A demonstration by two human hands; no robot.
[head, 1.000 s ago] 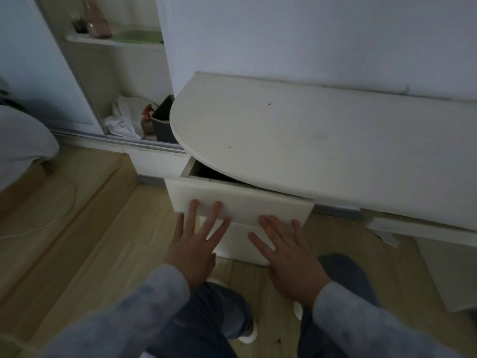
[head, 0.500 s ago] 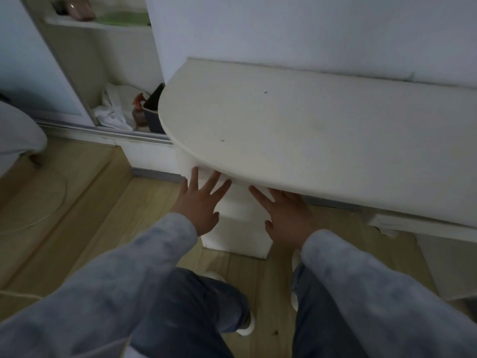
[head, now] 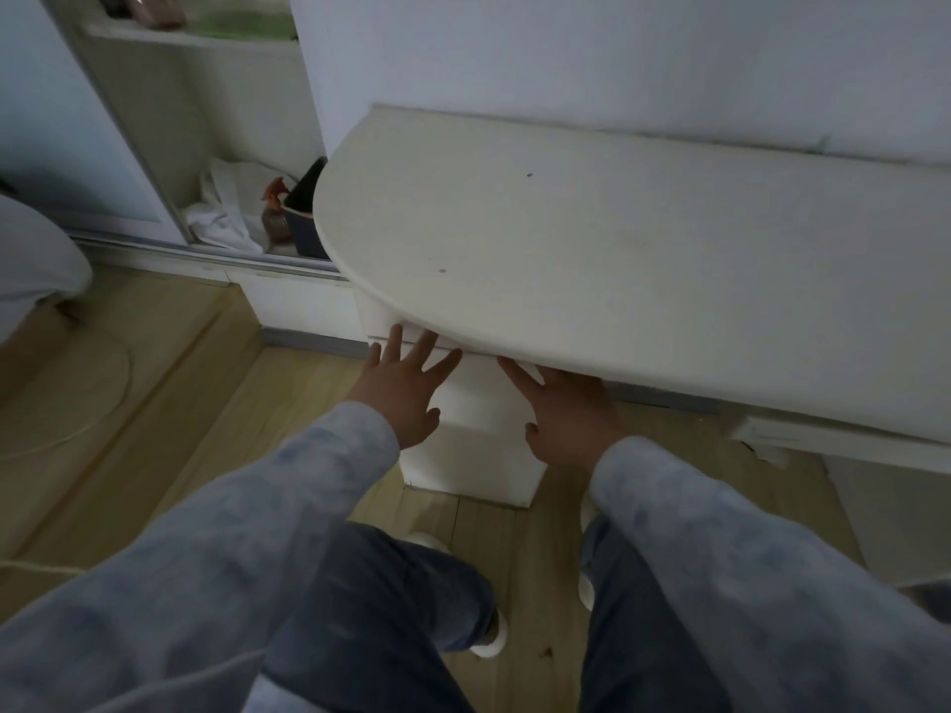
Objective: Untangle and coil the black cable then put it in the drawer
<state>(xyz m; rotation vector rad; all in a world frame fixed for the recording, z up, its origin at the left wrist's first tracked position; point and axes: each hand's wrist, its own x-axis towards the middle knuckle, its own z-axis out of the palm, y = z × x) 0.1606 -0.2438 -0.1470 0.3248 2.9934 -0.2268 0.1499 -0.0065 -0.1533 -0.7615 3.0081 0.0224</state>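
The white drawer [head: 476, 398] under the rounded cream tabletop [head: 592, 259] sits pushed in, its front flush beneath the top's edge. My left hand [head: 404, 385] lies flat on the drawer front with fingers spread. My right hand [head: 563, 411] presses flat beside it, its fingertips hidden under the tabletop's rim. Neither hand holds anything. The black cable is not visible; the drawer's inside is hidden.
An open cupboard to the left holds a white cloth [head: 224, 213], a reddish bottle [head: 275, 218] and a dark bin [head: 306, 218]. A thin pale cord [head: 110, 403] curves on the raised wooden floor at left. My knees and white slippers are below.
The drawer stood partly open a second ago; both hands pushed it in until it shut under the tabletop. The view has shifted slightly since.
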